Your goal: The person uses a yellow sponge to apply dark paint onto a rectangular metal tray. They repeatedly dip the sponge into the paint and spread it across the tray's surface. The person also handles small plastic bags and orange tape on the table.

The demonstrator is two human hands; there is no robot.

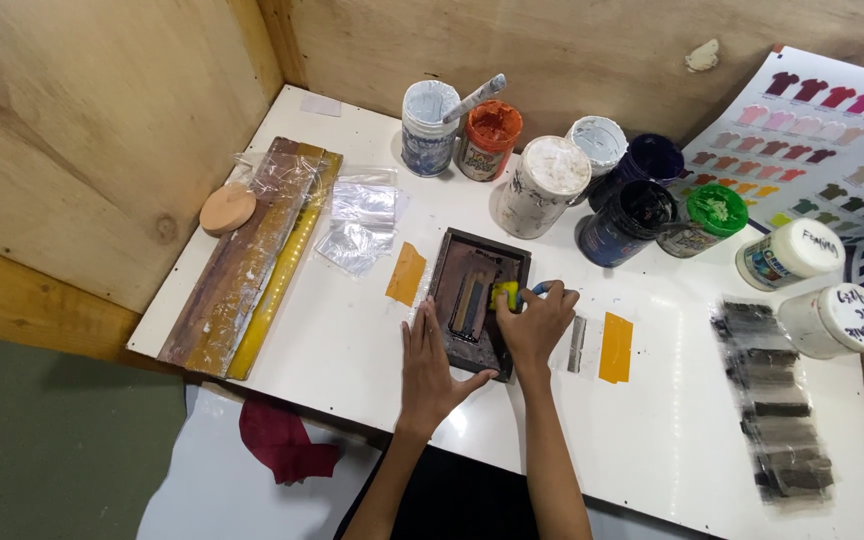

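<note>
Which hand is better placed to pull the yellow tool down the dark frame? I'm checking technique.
Probably the right hand: it already grips the yellow tool at the top of the dark frame. The left hand lies flat, steadying the frame's lower edge.

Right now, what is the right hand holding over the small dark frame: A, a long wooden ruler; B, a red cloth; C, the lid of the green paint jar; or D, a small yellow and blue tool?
D: the right hand grips a small yellow and blue tool at the edge of the dark frame, while the left hand lies flat beside the frame.
</note>
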